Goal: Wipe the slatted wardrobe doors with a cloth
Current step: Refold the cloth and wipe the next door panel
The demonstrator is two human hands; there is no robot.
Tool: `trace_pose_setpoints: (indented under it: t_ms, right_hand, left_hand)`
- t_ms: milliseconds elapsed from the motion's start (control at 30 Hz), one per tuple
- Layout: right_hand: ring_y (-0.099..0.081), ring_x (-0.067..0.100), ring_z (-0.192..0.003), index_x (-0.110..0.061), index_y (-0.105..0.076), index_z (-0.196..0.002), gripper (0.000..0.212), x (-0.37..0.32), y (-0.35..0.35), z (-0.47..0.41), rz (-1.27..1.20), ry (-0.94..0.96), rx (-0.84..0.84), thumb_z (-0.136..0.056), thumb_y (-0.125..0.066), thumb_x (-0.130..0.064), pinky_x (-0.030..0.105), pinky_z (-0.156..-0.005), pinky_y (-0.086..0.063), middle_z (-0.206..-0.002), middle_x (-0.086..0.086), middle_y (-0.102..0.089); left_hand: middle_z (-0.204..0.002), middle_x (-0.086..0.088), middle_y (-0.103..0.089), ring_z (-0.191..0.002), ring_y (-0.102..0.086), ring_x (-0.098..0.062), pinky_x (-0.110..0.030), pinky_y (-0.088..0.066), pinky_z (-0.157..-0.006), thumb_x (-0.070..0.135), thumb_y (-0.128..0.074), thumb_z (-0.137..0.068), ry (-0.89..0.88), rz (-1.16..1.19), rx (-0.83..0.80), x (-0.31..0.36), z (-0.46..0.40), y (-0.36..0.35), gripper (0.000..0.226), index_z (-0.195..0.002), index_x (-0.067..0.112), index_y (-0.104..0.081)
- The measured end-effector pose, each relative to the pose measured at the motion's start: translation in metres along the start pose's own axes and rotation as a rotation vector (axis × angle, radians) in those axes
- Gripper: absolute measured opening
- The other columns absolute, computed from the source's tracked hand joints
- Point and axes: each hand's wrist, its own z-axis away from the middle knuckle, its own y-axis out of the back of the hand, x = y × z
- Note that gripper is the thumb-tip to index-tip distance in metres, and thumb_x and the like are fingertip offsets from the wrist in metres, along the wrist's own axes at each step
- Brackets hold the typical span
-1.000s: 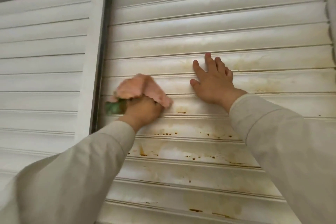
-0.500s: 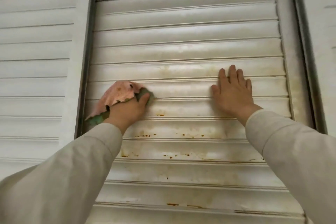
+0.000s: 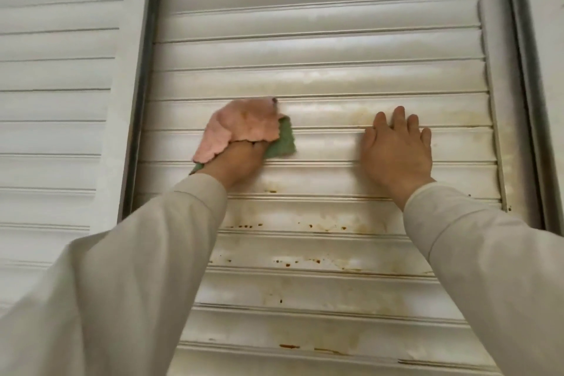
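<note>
Up against the slats, we see the cloth (image 3: 244,127), pink on its outer face with a green layer showing at its right edge and at the lower left by the wrist, pressed onto the middle of the slatted wardrobe door (image 3: 320,49). Our left hand (image 3: 236,162) grips it from below, the fingers hidden under the bunched fabric. Our right hand (image 3: 396,151) lies flat on the same door, well to the right of the cloth, fingers straight and pointing up, holding nothing. Both arms wear pale beige sleeves (image 3: 122,284). Below the hands the slats carry yellowish smears and small rust-brown specks (image 3: 244,226), thickest a few slats down. A grey metal frame (image 3: 139,94) borders this door, and to the left a cleaner white slatted door (image 3: 55,76) stands beside it.
</note>
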Motion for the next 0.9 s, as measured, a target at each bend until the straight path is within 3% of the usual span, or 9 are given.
trace_pose_setpoints:
  t_ms: [33, 100, 200, 267, 433, 533, 600, 700, 900]
  right_hand:
    - [-0.019, 0.039, -0.145, -0.015, -0.036, -0.148, 0.056, -0.001, 0.001, -0.001, -0.005, -0.002, 0.000, -0.101, -0.019, -0.040, 0.054, -0.118, -0.014, -0.160, 0.015, -0.022]
    - [-0.018, 0.039, -0.146, -0.015, -0.035, -0.149, 0.055, -0.001, 0.002, -0.001, -0.014, 0.000, -0.001, -0.102, -0.019, -0.039, 0.054, -0.118, -0.014, -0.160, 0.016, -0.022]
    - [-0.016, 0.041, -0.146, -0.013, -0.033, -0.151, 0.056, -0.002, 0.000, -0.001, -0.020, -0.011, 0.002, -0.102, -0.021, -0.038, 0.052, -0.119, -0.013, -0.161, 0.018, -0.019]
    - [-0.017, 0.041, -0.146, -0.011, -0.034, -0.150, 0.057, -0.006, -0.001, 0.000, -0.023, -0.021, 0.012, -0.101, -0.022, -0.038, 0.052, -0.119, -0.014, -0.161, 0.019, -0.019]
    - [-0.018, 0.042, -0.145, -0.010, -0.035, -0.149, 0.057, -0.004, -0.003, -0.001, -0.043, -0.006, 0.018, -0.100, -0.025, -0.037, 0.052, -0.118, -0.015, -0.160, 0.020, -0.020]
    - [-0.017, 0.040, -0.145, -0.012, -0.033, -0.150, 0.056, 0.002, 0.000, -0.002, -0.053, 0.012, -0.001, -0.100, -0.027, -0.037, 0.052, -0.117, -0.017, -0.160, 0.019, -0.018]
    - [-0.014, 0.038, -0.147, -0.016, -0.028, -0.152, 0.056, 0.004, 0.000, -0.001, -0.071, 0.068, -0.030, -0.101, -0.027, -0.039, 0.052, -0.117, -0.016, -0.162, 0.016, -0.015]
    - [-0.010, 0.033, -0.149, -0.016, -0.024, -0.154, 0.058, 0.024, 0.006, 0.004, -0.123, 0.117, -0.051, -0.102, -0.026, -0.041, 0.050, -0.119, -0.013, -0.163, 0.014, -0.011]
    - [0.002, 0.034, -0.151, -0.010, -0.016, -0.157, 0.064, 0.073, 0.020, 0.013, -0.138, -0.029, -0.029, -0.103, -0.029, -0.042, 0.047, -0.122, -0.004, -0.164, 0.019, -0.001]
  left_hand:
    - [-0.137, 0.006, -0.054, -0.133, -0.048, -0.017, -0.028, -0.029, -0.116, 0.041, -0.049, -0.103, 0.065, 0.111, 0.041, -0.014, 0.003, 0.019, 0.053, -0.148, 0.014, -0.043]
    - [-0.146, -0.015, -0.048, -0.139, -0.041, -0.033, -0.039, -0.029, -0.116, 0.046, -0.051, -0.100, 0.198, 0.130, 0.144, -0.040, 0.006, 0.056, 0.070, -0.150, -0.001, -0.036]
    - [-0.166, -0.015, -0.004, -0.152, -0.002, -0.035, -0.046, 0.002, -0.122, 0.064, -0.030, -0.100, 0.543, -0.341, 0.291, -0.048, 0.013, 0.077, 0.076, -0.158, 0.017, -0.018]
    - [-0.166, -0.015, -0.006, -0.152, -0.004, -0.034, -0.048, 0.001, -0.123, 0.060, -0.028, -0.101, 0.454, -0.363, 0.220, -0.038, 0.015, 0.064, 0.072, -0.158, 0.017, -0.019]
    - [-0.156, -0.010, -0.035, -0.141, -0.033, -0.035, -0.048, -0.024, -0.117, 0.043, -0.036, -0.104, -0.078, -0.680, -0.030, 0.020, 0.017, -0.016, 0.049, -0.149, 0.024, -0.039]
    - [-0.142, -0.002, -0.052, -0.127, -0.050, -0.027, -0.039, -0.039, -0.109, 0.056, -0.039, -0.096, -0.253, -0.629, -0.251, 0.051, 0.010, -0.054, 0.052, -0.142, 0.033, -0.046]
    - [-0.151, 0.004, -0.044, -0.137, -0.041, -0.021, -0.037, -0.030, -0.116, 0.073, -0.030, -0.088, -0.233, -0.631, -0.246, 0.047, 0.004, -0.061, 0.071, -0.148, 0.037, -0.040]
    - [-0.159, 0.005, -0.033, -0.145, -0.029, -0.020, -0.035, -0.017, -0.122, 0.074, -0.031, -0.091, -0.138, -0.535, -0.148, 0.035, -0.001, -0.060, 0.073, -0.153, 0.036, -0.031]
    - [-0.140, -0.005, -0.054, -0.119, -0.053, -0.028, -0.035, -0.042, -0.103, 0.064, -0.037, -0.097, 0.021, -0.451, 0.008, 0.014, 0.004, -0.032, 0.059, -0.146, 0.031, -0.044]
